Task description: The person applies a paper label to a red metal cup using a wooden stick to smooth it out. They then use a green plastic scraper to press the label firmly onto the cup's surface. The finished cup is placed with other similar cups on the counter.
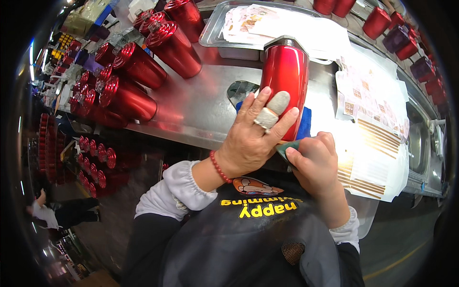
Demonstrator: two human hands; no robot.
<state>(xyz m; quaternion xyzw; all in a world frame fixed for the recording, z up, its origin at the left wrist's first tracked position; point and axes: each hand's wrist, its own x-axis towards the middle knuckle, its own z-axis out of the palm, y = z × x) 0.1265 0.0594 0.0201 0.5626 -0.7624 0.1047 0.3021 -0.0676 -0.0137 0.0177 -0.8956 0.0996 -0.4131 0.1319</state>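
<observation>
A glossy red cylindrical container (285, 71) with a dark rim lies on a blue cloth (305, 123) at the near edge of the metal table. Spread over its side is my left hand (252, 132), with a fabric cover on one finger and a red bead bracelet at the wrist. Thumb and curled fingers of my right hand (313, 159) pinch a thin green flat tool (288, 147) against the container's near end, by a narrow gold strip. A dark, glossy flat object (239, 89) is partly hidden behind the container and my left hand.
Several red containers (174, 50) with ridged tops stand at the left of the metal table (211, 77). A metal tray (211, 34) holds printed sheets. Sheets with gold strips (380, 138) lie at the right, before a sink (417, 147). Another person (46, 215) is at far left.
</observation>
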